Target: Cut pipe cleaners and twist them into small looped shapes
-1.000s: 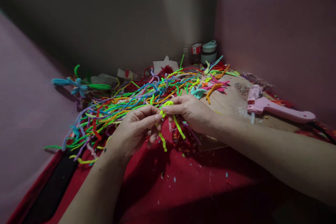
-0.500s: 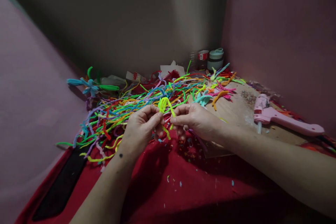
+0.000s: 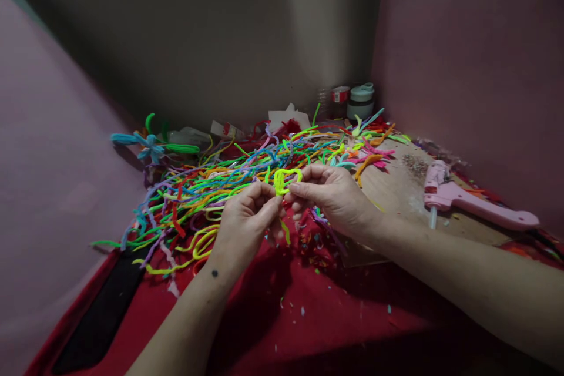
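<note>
Between my two hands is a neon-yellow pipe cleaner [image 3: 280,183], bent into loops. My left hand [image 3: 252,215] pinches the base of the loops between thumb and fingers, and a loose yellow end hangs below. My right hand [image 3: 325,189] pinches the right-hand loop near its lower end. Both hands are above the front edge of a heap of many-coloured pipe cleaners [image 3: 238,165]. Part of the yellow piece is hidden behind my fingertips.
A pink hot glue gun [image 3: 473,202] lies on a board [image 3: 392,194] at right. Blue pipe-cleaner flower [image 3: 152,148] stands at far left. A lidded cup [image 3: 361,101] and a red-labelled bottle [image 3: 339,100] are at the back. Scraps dot the red cloth [image 3: 326,317]; a black strip [image 3: 99,311] lies left.
My fingers have bent the yellow pipe cleaner: its right strand, which hung down earlier, now curves over into a second loop beside the first. The view has shifted slightly.
</note>
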The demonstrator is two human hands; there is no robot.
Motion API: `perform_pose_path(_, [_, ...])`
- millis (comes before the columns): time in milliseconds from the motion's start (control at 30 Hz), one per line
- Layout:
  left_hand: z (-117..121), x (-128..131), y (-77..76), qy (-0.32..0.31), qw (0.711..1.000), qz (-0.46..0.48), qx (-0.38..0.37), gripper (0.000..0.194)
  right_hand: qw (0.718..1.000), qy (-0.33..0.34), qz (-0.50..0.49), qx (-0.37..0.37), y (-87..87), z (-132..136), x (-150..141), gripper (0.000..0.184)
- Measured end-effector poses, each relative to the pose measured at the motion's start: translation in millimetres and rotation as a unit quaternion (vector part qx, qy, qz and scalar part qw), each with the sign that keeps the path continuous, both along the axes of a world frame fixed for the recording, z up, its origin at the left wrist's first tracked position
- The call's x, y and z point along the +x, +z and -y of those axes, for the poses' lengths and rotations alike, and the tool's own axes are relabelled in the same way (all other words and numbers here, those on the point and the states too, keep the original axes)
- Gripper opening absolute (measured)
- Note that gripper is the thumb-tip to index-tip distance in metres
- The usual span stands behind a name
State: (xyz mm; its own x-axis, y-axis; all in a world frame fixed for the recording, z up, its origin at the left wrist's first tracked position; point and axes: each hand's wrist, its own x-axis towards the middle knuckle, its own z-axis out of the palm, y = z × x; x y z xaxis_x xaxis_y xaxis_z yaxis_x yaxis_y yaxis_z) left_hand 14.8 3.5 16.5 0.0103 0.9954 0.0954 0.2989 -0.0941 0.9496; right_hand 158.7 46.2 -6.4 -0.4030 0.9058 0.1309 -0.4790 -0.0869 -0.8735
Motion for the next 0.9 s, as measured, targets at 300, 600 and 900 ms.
perform_pose_path(300, [0.6, -3.0, -4.4, -0.031, 0.998, 0.062, -0.008, 0.016, 0.999, 0.026, -0.001, -0.021, -1.8, 0.0, -0.1, 0.021])
perform_pose_path(600, [0.1, -2.9, -6.8, -0.073, 0.993, 0.089, -0.031, 0.018, 0.993, 0.031, 0.108, 0.042, -2.5, 0.7, 2.4, 0.016])
perform_pose_path(900, [-2.2, -3.0, -4.5, -0.046, 0.994, 0.102, -0.014, 0.018, 0.980, 0.024, 0.172, 0.101, 1.4, 2.0, 4.2, 0.023])
